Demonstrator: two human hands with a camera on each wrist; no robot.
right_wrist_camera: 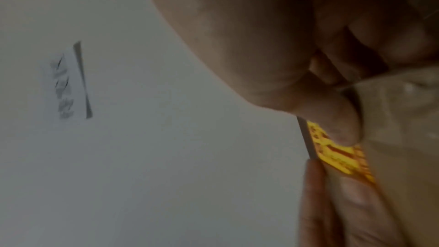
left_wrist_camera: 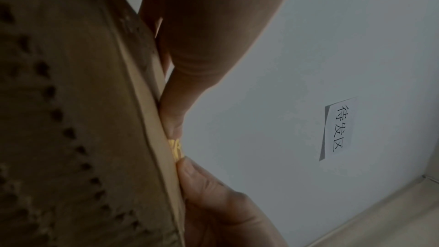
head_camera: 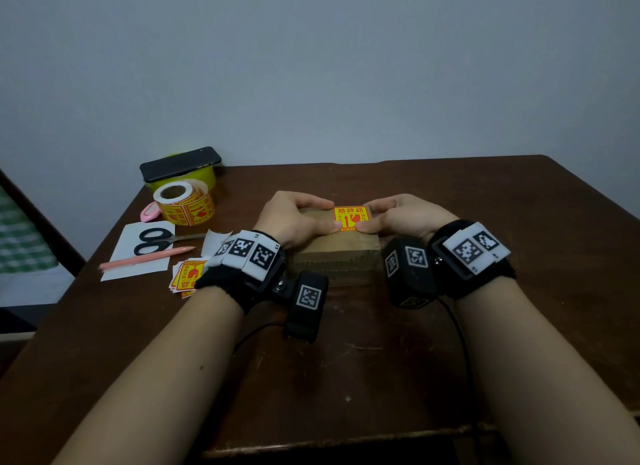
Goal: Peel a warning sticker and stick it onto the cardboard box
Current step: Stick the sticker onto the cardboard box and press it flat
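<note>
Warning sticker (head_camera: 351, 218) between both thumbs' grip

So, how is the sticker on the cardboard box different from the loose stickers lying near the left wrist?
The sticker on the box lies flat on top of the cardboard box, and both hands press it with their thumbs; the loose stickers lie untouched on the table. It is single; the loose stickers form an overlapping pile. Its print faces the person upright; theirs looks turned round. Both are yellow with red print.
</note>
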